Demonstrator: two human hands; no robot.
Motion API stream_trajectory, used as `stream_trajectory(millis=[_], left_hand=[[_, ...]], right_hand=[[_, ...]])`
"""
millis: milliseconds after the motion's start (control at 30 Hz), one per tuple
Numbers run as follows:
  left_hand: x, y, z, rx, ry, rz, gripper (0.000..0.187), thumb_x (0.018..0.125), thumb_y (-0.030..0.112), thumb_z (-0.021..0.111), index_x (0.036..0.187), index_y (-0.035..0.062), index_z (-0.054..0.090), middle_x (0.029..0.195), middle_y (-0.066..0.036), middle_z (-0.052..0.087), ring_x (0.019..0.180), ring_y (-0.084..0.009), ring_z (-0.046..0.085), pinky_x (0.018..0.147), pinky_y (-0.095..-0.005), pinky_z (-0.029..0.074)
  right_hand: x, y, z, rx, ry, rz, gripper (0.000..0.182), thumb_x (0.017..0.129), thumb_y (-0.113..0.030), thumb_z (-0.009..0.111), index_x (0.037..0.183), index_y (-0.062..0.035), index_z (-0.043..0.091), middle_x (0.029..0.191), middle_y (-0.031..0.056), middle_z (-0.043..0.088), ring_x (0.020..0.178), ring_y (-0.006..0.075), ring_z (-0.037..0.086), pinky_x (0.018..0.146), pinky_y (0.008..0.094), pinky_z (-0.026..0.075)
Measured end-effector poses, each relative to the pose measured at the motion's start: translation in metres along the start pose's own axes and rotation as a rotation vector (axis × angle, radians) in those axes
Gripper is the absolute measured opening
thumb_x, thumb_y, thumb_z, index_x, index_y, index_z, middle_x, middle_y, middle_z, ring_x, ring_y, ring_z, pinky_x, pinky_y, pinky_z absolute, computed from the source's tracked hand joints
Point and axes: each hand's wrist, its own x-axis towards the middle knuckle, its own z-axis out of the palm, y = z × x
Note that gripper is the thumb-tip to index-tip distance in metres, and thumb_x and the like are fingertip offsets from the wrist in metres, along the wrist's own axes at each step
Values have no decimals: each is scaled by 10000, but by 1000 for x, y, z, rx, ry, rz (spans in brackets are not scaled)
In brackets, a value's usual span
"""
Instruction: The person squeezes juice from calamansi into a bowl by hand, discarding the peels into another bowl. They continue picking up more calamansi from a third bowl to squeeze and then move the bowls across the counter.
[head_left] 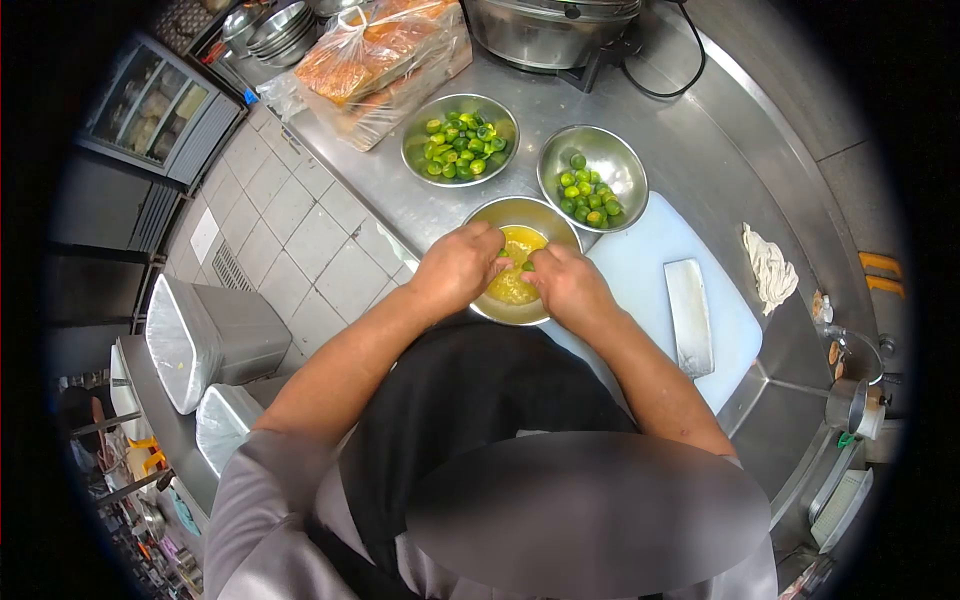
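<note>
Both my hands are over a steel bowl [478, 218] that holds yellow liquid. The fingers of my left hand [465, 262] are closed on a small green citrus piece [503, 255] above the liquid. My right hand [570, 288] pinches another green citrus piece [528, 266] close beside it. Behind them, a steel bowl [410, 160] is filled with cut green citrus pieces [463, 146]. To its right, a second bowl [625, 165] contains several round green citrus fruits [590, 195].
A cleaver [689, 318] lies on a white cutting board [640, 290] at the right. Beyond it is a crumpled cloth [768, 268]. A plastic bag of orange food [375, 60] and a large steel appliance [552, 30] stand at the back. Lined bins [240, 330] are at the left.
</note>
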Motion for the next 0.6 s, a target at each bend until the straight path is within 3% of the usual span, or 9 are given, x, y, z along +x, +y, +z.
stream_trajectory(millis=[167, 333, 433, 500, 567, 600], left_hand=[[2, -2, 7, 21, 27, 3, 277, 863, 203, 769, 813, 27, 562, 818, -179, 591, 781, -399, 612, 674, -488, 499], [2, 1, 2, -7, 14, -5, 235, 901, 199, 736, 815, 25, 603, 830, -169, 609, 794, -387, 625, 685, -482, 506], [1, 6, -3, -124, 68, -24, 163, 922, 171, 711, 881, 21, 662, 865, -159, 636, 812, -368, 643, 712, -460, 523], [-1, 6, -7, -209, 131, -35, 126, 922, 137, 711, 915, 15, 683, 878, -157, 636, 802, -357, 643, 721, -445, 525], [-4, 3, -14, -275, 72, -100, 138, 920, 50, 717, 1049, 3, 707, 928, -116, 644, 773, -227, 654, 702, -336, 515], [-5, 3, -15, -275, 69, -101, 138, 920, 50, 717, 1049, 3, 707, 928, -116, 644, 773, -227, 654, 702, -336, 515]], right_hand=[[7, 1, 2, -97, -18, -82, 226, 901, -237, 720, 830, -44, 628, 820, 137, 629, 782, 330, 658, 724, 431, 541], [12, 0, -5, -63, -19, -86, 207, 904, -236, 716, 810, -63, 652, 817, 112, 641, 765, 310, 661, 720, 422, 545], [12, 2, -15, 1, -53, -139, 171, 891, -226, 731, 859, -59, 709, 862, 119, 669, 791, 316, 672, 733, 433, 547], [11, 2, -18, 172, 81, 8, 188, 871, -151, 750, 1021, -38, 743, 844, 145, 654, 749, 336, 647, 708, 424, 532], [8, 5, -23, 236, 57, 99, 245, 866, -135, 753, 1089, -34, 733, 876, 148, 665, 768, 332, 654, 722, 408, 534], [6, 6, -26, 298, 33, 192, 310, 861, -118, 757, 1157, -31, 722, 907, 151, 676, 787, 328, 660, 737, 392, 537]])
